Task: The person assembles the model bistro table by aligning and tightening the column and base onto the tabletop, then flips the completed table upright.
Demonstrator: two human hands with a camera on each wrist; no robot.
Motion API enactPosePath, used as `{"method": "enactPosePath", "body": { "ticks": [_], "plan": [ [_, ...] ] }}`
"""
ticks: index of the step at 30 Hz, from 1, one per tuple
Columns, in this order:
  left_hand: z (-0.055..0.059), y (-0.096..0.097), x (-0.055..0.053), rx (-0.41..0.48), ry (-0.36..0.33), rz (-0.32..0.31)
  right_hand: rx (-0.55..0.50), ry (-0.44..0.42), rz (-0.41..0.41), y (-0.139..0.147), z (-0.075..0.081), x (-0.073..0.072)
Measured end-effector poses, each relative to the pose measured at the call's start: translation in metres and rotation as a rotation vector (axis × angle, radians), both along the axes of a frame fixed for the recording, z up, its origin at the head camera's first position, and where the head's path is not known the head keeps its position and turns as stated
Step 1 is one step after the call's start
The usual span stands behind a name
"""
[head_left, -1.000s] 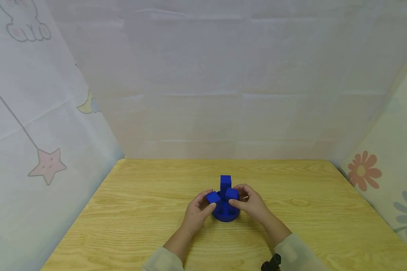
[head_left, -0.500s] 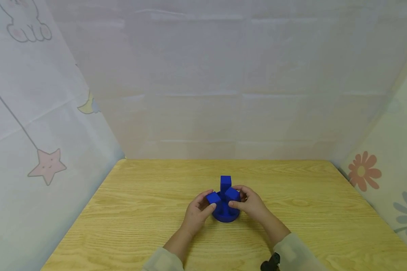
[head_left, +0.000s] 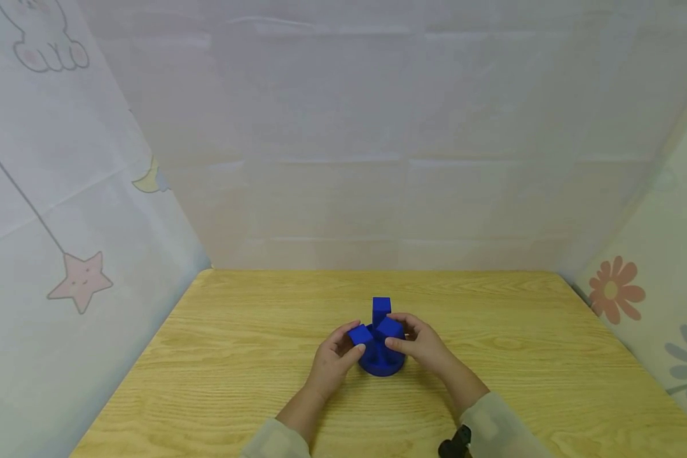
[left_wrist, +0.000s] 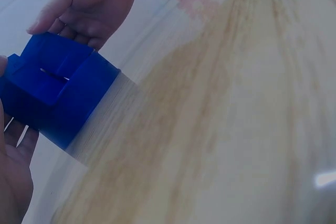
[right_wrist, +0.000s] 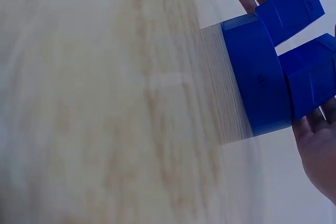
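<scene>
A round blue base [head_left: 381, 367] stands on the wooden table, with three blue blocks rising from it. My left hand [head_left: 329, 364] grips the left block [head_left: 360, 334] between thumb and fingers. On the other side, my right hand [head_left: 426, 347] holds the right block [head_left: 390, 328], thumb at its front and fingers behind. A taller-looking back block [head_left: 381, 305] stands upright, with neither hand around it. In the right wrist view, both held blocks lean outward from the base [right_wrist: 257, 80]. How their lower ends sit in the base is partly hidden.
The wood-grained table [head_left: 235, 356] extends around the base on all sides. A pale cloth wall [head_left: 343, 159] rises behind it, and printed cloth sides stand left and right. A small black object [head_left: 455, 442] is at the right sleeve.
My right hand has shifted slightly left, and the right block in it has turned and moved a little toward the centre. The left hand, left block and base look unchanged.
</scene>
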State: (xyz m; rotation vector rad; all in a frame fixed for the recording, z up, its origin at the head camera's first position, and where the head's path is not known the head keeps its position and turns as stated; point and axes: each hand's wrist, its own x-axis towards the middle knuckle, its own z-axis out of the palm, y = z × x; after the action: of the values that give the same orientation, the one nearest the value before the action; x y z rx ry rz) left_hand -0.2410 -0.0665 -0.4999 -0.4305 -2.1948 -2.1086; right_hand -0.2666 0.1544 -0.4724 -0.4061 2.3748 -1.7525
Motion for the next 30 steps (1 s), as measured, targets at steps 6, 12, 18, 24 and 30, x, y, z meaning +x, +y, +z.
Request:
{"method": "enactPosePath", "body": {
  "ticks": [6,12,18,24,30],
  "plan": [
    [-0.001,0.000,0.000,0.009,0.003,0.003,-0.012,0.002,-0.028,0.001,0.000,-0.001],
    [-0.001,0.001,-0.001,0.019,0.000,0.009,-0.028,-0.001,-0.047,0.002,0.001,0.001],
    [0.000,0.001,-0.001,0.017,0.002,0.009,-0.042,0.006,-0.074,0.004,-0.001,0.000],
    [0.000,0.001,-0.001,0.011,-0.001,0.011,-0.036,0.031,-0.139,0.007,-0.003,0.001],
    [-0.001,0.000,-0.001,0.013,0.007,0.011,-0.077,0.016,-0.140,0.014,-0.003,0.006]
  ]
}}
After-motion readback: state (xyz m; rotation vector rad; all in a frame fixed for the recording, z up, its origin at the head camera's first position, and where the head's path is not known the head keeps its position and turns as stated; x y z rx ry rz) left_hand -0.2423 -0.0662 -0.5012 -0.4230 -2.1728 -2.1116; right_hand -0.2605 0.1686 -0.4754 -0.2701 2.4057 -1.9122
